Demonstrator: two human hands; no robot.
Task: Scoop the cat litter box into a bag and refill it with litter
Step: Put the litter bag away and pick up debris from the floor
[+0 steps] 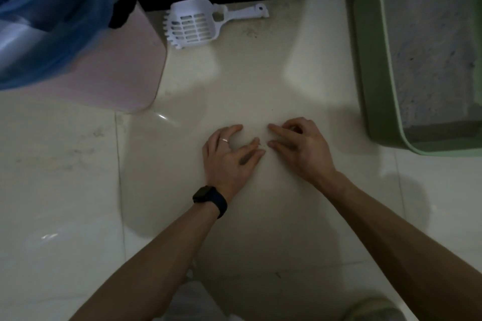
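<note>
I am looking down at the floor [260, 81], and both hands are resting on it near the centre of view. My left hand [229, 156] is lying with fingers spread apart, empty. My right hand [297, 147] is just beside it at 3 o'clock, fingers loosely curled and holding nothing that I can make out; the fingertips of the two hands are almost meeting over a few small dark specks, probably stray litter grains.

The scoop [198, 25] is lying untouched at 11 o'clock, well apart from both hands. The green box [375, 86] is sitting at 2 o'clock with grey litter [427, 60] inside. The blue bag [44, 8] is lining a pink bin [125, 68] at 10 o'clock.

I judge I am gathering spilled grains. The risk from here: pinching such small bits in dim light could scatter them further, and a careless reach for the scoop could knock it under the dark ledge behind it.
</note>
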